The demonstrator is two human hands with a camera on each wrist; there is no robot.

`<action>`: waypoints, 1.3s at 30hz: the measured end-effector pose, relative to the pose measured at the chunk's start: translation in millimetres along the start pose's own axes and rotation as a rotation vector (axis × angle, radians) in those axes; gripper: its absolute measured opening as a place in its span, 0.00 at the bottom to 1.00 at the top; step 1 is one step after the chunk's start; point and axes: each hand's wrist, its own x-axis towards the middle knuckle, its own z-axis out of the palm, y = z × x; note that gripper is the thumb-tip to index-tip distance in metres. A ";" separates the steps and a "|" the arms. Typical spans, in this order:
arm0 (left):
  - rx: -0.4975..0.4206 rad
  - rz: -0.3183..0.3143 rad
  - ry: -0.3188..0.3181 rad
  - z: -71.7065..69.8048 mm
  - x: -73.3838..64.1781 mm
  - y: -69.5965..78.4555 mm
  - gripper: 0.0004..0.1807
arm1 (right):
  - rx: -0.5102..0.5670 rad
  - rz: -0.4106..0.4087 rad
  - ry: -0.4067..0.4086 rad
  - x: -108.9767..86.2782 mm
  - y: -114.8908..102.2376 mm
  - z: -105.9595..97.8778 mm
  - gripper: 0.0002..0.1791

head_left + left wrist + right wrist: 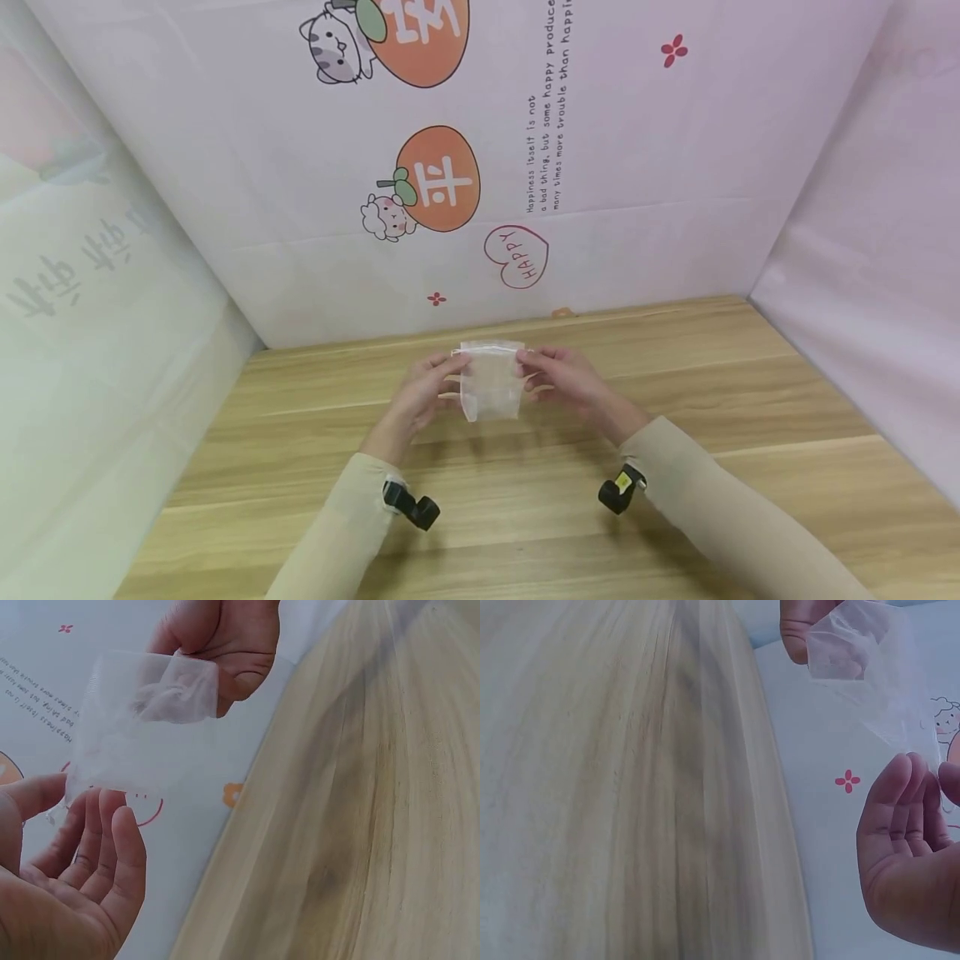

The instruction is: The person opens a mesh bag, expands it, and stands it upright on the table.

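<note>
A small sheer white drawstring pouch hangs upright above the table, its gathered top edge uppermost in the head view. The left hand pinches its upper left corner between thumb and fingers. At the opposite upper corner the right hand pinches the pouch the same way. Short white string ends stick out beside both hands. Through the thin cloth of the pouch, part of the right hand shows in the left wrist view. The pouch looks flat, with nothing visible inside.
The wood-grain table lies below, with faint shadows of the hands on it. A white printed cloth rises along its back edge, and plain pale cloth walls stand at both sides. Black camera mounts sit on both wrists.
</note>
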 end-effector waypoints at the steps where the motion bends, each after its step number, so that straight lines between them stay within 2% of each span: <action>1: 0.014 0.021 0.001 0.1 -0.9 1.3 0.08 | -0.015 -0.012 0.000 -0.1 -1.0 0.0 0.08; 5: 0.063 0.104 -0.005 1.1 -5.5 6.6 0.09 | -0.089 -0.070 0.012 0.1 -4.5 -1.6 0.09; 11: 0.162 0.209 -0.012 2.4 -8.6 9.9 0.13 | -0.253 -0.179 0.078 0.6 -5.2 -5.7 0.12; 17: 0.237 0.258 0.018 3.8 -9.6 7.4 0.10 | -0.410 -0.304 0.107 -4.3 -3.6 -5.5 0.11; 23: 0.282 0.317 0.047 5.1 -11.8 3.9 0.11 | -0.502 -0.385 0.111 -4.5 0.5 -4.5 0.09; 28: 0.328 0.342 0.060 5.3 -13.2 1.2 0.09 | -0.578 -0.408 0.108 -5.9 1.4 -5.2 0.06; 32: 0.343 0.334 0.058 5.4 -13.5 -1.6 0.09 | -0.623 -0.407 0.115 -7.1 4.4 -7.4 0.05; 39: 0.364 0.334 0.042 6.9 -13.0 -7.2 0.11 | -0.647 -0.409 0.107 -10.1 9.8 -10.4 0.04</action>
